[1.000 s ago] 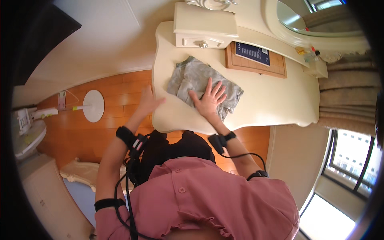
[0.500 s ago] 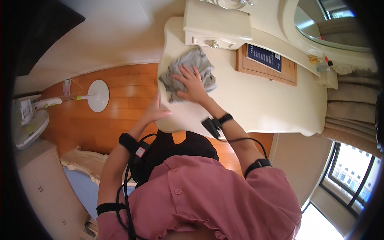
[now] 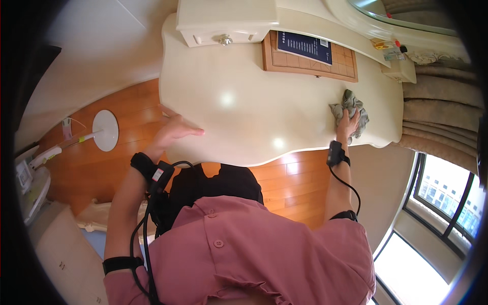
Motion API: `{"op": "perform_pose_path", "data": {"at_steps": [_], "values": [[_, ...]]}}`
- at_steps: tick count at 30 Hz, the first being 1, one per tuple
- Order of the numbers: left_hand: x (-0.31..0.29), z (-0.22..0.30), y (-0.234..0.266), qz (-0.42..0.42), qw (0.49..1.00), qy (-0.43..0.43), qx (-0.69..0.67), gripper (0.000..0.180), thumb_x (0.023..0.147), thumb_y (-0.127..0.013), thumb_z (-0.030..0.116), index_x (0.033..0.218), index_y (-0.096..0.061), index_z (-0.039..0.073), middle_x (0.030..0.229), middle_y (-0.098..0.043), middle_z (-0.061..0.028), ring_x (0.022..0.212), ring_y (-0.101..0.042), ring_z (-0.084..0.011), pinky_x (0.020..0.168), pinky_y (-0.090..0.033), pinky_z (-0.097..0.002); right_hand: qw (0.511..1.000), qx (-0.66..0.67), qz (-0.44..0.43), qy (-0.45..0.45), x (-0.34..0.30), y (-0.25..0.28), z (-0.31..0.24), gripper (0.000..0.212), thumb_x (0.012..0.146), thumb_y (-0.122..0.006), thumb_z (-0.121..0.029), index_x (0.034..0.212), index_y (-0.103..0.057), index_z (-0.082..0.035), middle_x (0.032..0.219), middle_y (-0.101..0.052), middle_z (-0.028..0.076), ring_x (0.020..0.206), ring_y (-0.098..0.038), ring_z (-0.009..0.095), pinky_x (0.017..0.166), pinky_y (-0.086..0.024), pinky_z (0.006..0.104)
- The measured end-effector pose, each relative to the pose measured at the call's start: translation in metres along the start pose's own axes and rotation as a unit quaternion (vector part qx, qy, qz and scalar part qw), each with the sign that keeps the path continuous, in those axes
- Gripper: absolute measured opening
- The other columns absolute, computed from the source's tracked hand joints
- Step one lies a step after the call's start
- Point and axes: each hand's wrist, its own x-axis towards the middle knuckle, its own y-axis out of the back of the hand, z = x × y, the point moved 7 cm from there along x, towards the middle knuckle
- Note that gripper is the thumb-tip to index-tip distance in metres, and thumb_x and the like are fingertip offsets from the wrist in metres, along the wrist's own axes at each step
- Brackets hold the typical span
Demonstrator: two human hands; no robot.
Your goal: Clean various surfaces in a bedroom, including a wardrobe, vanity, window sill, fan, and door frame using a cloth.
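A crumpled grey cloth (image 3: 360, 109) lies on the cream dressing table (image 3: 239, 119), toward its right end. My right hand (image 3: 347, 123) is closed over the cloth, pressing it to the tabletop with the arm stretched out. At the table's left front edge rests my left hand (image 3: 175, 130). Its thumb points right across the top, apart from the stretched fingers, which lie along the side and are partly hidden. Nothing is held in it.
Along the table's back stand a small drawer unit (image 3: 226, 20), a wooden board box (image 3: 310, 71) with a dark blue book (image 3: 305, 49) on it, and small items (image 3: 391, 51) below the mirror. Curtains (image 3: 437, 104) hang at the right. A white round-based stand (image 3: 105, 131) is left on the floor.
My right hand has swept the cloth from the table's left end to its right end, bunching it up. My left hand stays at the left edge. The view has shifted right.
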Motion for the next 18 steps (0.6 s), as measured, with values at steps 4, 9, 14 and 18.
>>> {"op": "perform_pose_path", "data": {"at_steps": [4,9,14,18], "values": [[0.007,-0.003,-0.003,0.023,1.0,-0.009,0.015,0.066,0.065,-0.071,0.026,0.119,-0.048,-0.005,0.109,-0.056,-0.0225,0.116,-0.041,-0.0336,0.105,-0.01,-0.046,0.999,-0.031,0.037,0.025,-0.028,-0.022,-0.014,0.061,0.072,-0.058,-0.035,0.125,-0.045,-0.008,0.128,-0.045,0.014,0.123,-0.037,0.028,0.104,-0.016,0.0477],[0.028,-0.053,0.021,0.181,0.912,0.077,0.359,0.062,0.068,-0.069,0.022,0.121,-0.048,0.0,0.118,-0.051,-0.0217,0.11,-0.047,-0.0329,0.104,-0.022,-0.0375,0.906,0.098,-0.205,0.357,-0.202,-0.055,-0.223,0.061,0.059,-0.064,-0.03,0.116,-0.053,-0.014,0.132,-0.041,0.015,0.126,-0.032,0.031,0.105,-0.015,0.0533],[0.055,-0.066,0.02,0.061,0.96,-0.076,0.261,0.058,0.069,-0.069,0.017,0.121,-0.049,0.003,0.117,-0.053,-0.0192,0.107,-0.05,-0.0283,0.091,-0.039,-0.0331,0.83,0.204,-0.338,0.395,-0.271,-0.05,-0.263,0.056,0.062,-0.064,-0.022,0.116,-0.053,-0.017,0.131,-0.041,0.014,0.129,-0.029,0.029,0.107,-0.014,0.0483],[0.047,-0.079,0.024,0.093,0.964,-0.057,0.242,0.065,0.067,-0.072,0.019,0.123,-0.045,0.001,0.121,-0.048,-0.0205,0.11,-0.048,-0.0287,0.09,-0.041,-0.0339,0.827,0.208,-0.353,0.384,-0.243,-0.034,-0.204,0.053,0.063,-0.064,-0.013,0.116,-0.054,-0.013,0.129,-0.043,0.015,0.125,-0.034,0.031,0.106,-0.02,0.0479]]}}
